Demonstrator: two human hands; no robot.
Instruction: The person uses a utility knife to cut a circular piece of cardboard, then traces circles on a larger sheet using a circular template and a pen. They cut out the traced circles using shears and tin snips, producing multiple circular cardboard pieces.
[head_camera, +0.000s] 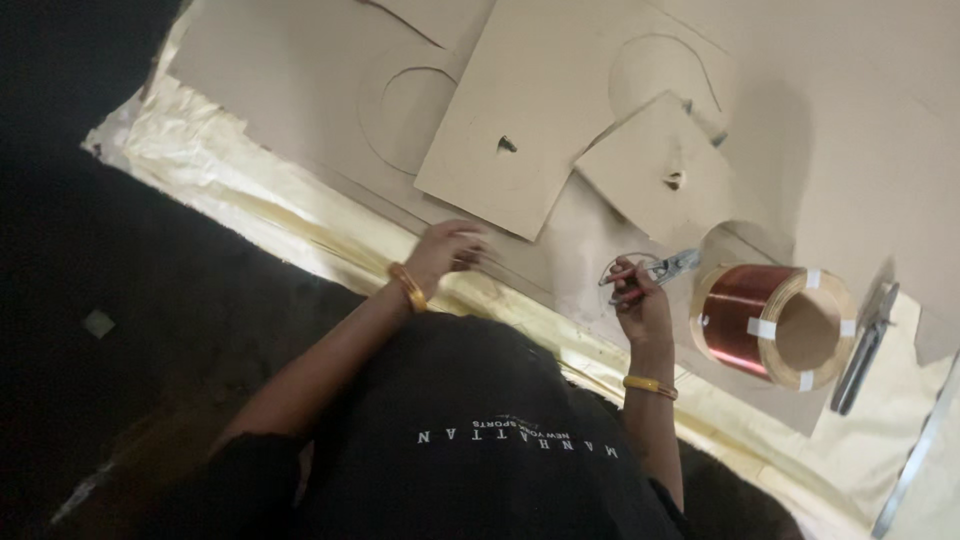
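Two hands are at work over the cardboard: your right hand (640, 300) is closed around small metal pliers (672, 266), whose nose points away from you toward the copper coil (775, 325). A thin loop of wire (612, 270) curls just beside the fingers of that hand, probably kept close so the pliers can reach it. Your left hand (447, 250) rests with its fingers curled on the near edge of the large cardboard sheet (300, 80), seemingly steadying it; I cannot tell whether it pinches anything. The coil lies on its side just right of the pliers, with white tape strips across its windings, likely to keep them from springing loose. A second metal tool (866, 345) lies beyond the coil. Two smaller cardboard pieces (530, 110) sit above your hands, overlapping the sheet.
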